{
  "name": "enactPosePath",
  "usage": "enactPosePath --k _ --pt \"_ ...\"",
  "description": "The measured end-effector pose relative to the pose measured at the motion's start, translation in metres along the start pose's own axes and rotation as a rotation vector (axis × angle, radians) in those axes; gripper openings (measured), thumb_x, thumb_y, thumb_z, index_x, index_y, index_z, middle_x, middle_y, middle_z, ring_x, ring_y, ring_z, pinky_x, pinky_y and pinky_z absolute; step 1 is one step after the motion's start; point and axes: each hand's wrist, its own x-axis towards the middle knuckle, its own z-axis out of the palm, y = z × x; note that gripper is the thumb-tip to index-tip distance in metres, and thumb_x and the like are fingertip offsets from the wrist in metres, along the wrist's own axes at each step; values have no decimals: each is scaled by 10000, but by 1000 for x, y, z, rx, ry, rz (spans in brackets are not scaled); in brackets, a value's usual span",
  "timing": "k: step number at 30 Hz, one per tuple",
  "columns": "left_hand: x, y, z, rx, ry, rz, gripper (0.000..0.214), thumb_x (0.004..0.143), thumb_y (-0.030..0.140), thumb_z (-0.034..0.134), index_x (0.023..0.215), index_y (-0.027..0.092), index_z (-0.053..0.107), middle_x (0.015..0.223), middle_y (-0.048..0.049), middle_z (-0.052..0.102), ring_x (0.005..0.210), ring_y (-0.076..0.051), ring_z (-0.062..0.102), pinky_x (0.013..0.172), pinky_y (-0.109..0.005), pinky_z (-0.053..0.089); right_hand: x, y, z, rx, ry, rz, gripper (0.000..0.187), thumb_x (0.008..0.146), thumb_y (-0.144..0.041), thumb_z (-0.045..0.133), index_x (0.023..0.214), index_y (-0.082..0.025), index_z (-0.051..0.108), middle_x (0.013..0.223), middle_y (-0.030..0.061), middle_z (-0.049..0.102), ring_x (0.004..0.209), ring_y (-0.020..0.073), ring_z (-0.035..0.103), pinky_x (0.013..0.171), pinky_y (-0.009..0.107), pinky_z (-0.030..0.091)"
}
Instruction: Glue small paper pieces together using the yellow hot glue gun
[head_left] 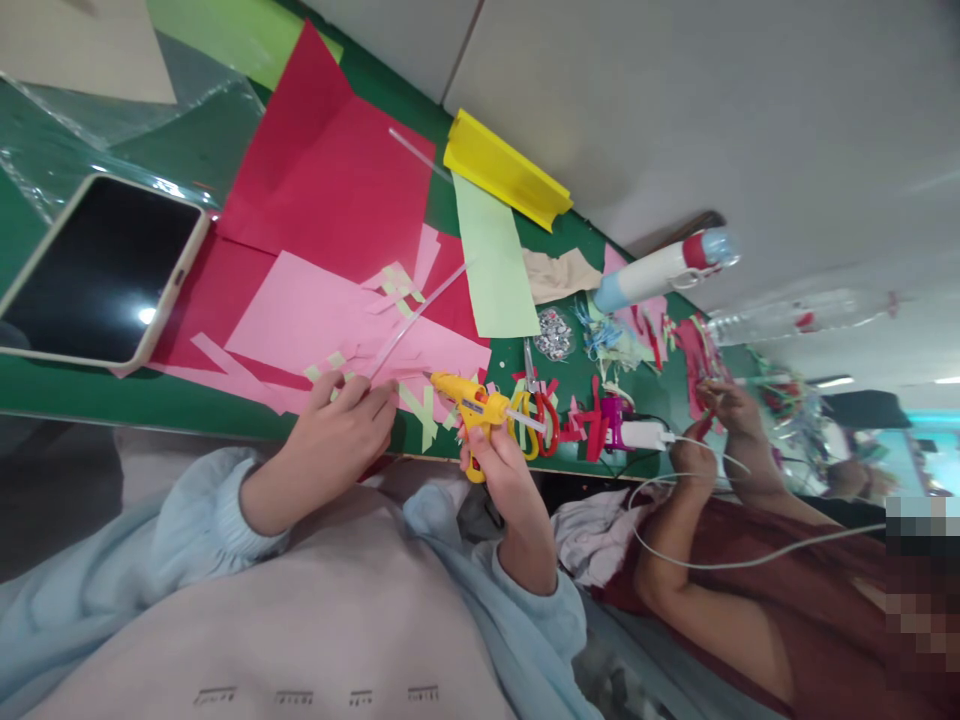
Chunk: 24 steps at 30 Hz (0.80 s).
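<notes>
My right hand (501,465) is wrapped round the grip of a yellow hot glue gun (469,398), its nozzle pointing left. A clear glue stick (526,420) sticks out of its back end. My left hand (337,440) is closed at the table's near edge, just left of the nozzle, fingertips down by pink paper strips; what they hold is hidden. Another clear glue stick (420,312) lies slantwise over the pink paper (300,310), one end by my left fingers. Small woven pink and green strips (403,287) rest on that paper.
A phone (97,270) lies left, beside red paper (322,170). Scissors (536,405), paper scraps and a purple plug block (615,425) are to the right. A yellow folded piece (506,170) and a bottle (664,270) stand behind. A co-worker's hands (712,425) work farther right.
</notes>
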Motion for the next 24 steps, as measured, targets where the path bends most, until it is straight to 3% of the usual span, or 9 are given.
enactPosePath --k 5,10,17,24 --pt "0 0 0 -19 -19 -7 289 911 161 467 1127 119 655 1162 -118 689 932 -269 544 861 -463 394 -2 -7 3 -42 -59 6 416 939 -538 410 1021 -176 597 669 -2 552 631 147 524 634 288 424" --pt "0 0 -2 -108 -33 -23 313 901 143 469 1159 139 645 1171 -135 677 953 -280 547 867 -475 387 -1 -5 2 -54 -1 -28 403 938 -536 406 991 -183 591 652 -6 540 633 149 515 623 282 419" --pt "0 0 -1 -47 -37 -5 301 915 160 461 1155 119 637 1173 -121 677 941 -277 533 872 -474 379 1 -6 4 -49 25 -17 369 941 -519 411 929 -196 588 660 -5 546 638 148 513 624 287 417" --pt "-1 -1 0 -81 -43 -24 320 918 159 453 1187 130 625 1134 -131 685 954 -278 544 887 -478 383 1 -9 7 -39 -20 -26 407 933 -544 408 973 -182 588 654 -16 532 612 140 505 612 281 401"
